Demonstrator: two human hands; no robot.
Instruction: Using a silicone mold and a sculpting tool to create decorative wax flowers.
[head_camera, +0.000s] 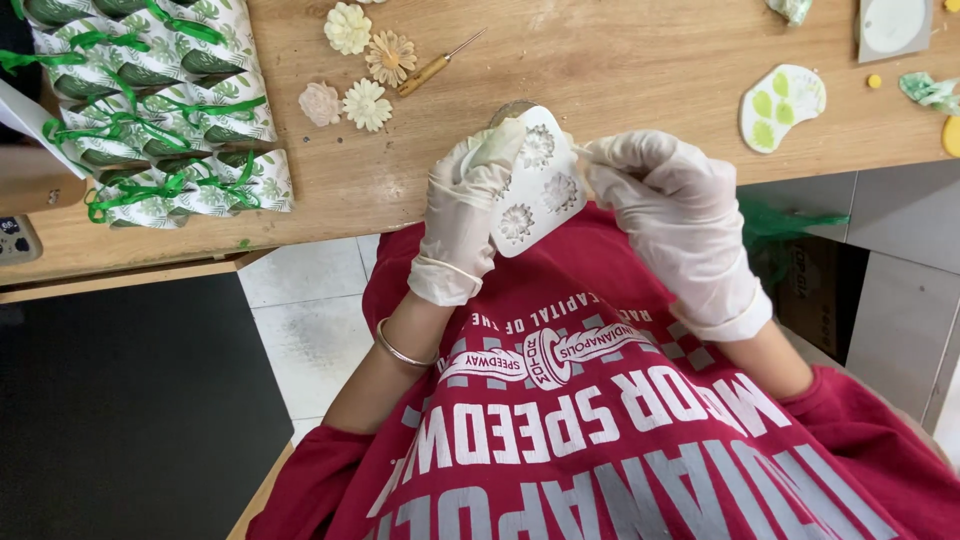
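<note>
Four moulded flowers (358, 62) and a pick tool (437, 66) lie beyond the held white mould (540, 185).

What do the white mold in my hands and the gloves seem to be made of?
The flower mold looks like soft matte silicone, pale and slightly bent in the left hand. The gloves on it and the right hand look like thin latex or similar, wrinkled, faintly glossy.

Left of the clay flowers (358, 62), white leaf-print packets (160, 100) with green ribbons lie stacked; farther left, a white card (25, 120).
</note>
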